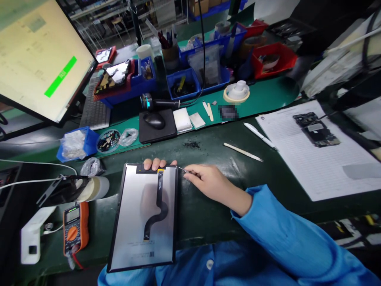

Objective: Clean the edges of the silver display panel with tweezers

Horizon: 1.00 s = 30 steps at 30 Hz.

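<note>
A tablet display panel (131,210) with a silvery back lies tilted over the front edge of the bench, its black flex cable (160,188) curving down the middle. Fingertips of my left hand (155,163) curl over its far edge; the rest of that hand is hidden behind the panel. My right hand (212,183) pinches a thin metal tool that looks like tweezers (182,169), mostly covered by the fingers. Its tip is at the panel's far right corner; whether it touches, I cannot tell.
An orange multimeter (76,228) and a white tape roll (99,188) stand left of the panel. Beyond are dark scraps (192,145), a mouse (154,120), a scanner (159,103) and parts bins (183,84). Rightward lie a stick (243,152), a pen (259,136) and paper (315,171) holding a phone board (318,133).
</note>
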Motion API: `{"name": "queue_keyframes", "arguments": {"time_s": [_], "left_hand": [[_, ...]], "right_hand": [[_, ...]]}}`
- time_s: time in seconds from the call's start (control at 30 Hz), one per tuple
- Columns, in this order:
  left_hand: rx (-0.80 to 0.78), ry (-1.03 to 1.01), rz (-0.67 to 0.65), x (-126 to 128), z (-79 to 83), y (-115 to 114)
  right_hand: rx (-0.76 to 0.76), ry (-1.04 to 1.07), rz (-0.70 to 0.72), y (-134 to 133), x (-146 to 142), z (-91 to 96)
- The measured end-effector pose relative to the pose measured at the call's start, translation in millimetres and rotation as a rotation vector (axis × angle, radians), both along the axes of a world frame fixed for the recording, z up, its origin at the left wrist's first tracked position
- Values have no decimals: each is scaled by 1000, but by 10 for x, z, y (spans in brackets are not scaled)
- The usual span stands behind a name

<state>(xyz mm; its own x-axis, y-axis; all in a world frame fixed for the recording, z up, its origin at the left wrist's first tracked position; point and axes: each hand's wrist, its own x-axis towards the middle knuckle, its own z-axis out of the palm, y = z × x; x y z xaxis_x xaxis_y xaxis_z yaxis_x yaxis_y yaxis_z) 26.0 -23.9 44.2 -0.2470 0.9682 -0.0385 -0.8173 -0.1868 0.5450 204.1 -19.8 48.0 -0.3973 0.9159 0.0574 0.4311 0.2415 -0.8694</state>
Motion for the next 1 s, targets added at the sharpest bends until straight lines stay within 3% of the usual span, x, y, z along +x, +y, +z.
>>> {"name": "queue_keyframes", "arguments": {"time_s": [0.13, 0.4, 0.6, 0.83, 1.0], "left_hand": [[-7, 12, 5, 28, 17, -11], [69, -60, -21, 51, -4, -15], [82, -52, -36, 47, 0, -37], [34, 38, -52, 40, 47, -94], [60, 48, -51, 40, 3, -63]], "right_hand": [[6, -17, 22, -2, 15, 28], [-171, 91, -59, -51, -43, -17], [-182, 113, 20, -35, -38, 13], [-386, 280, -12, -3, -57, 37], [-256, 240, -77, 2, -35, 44]]}}
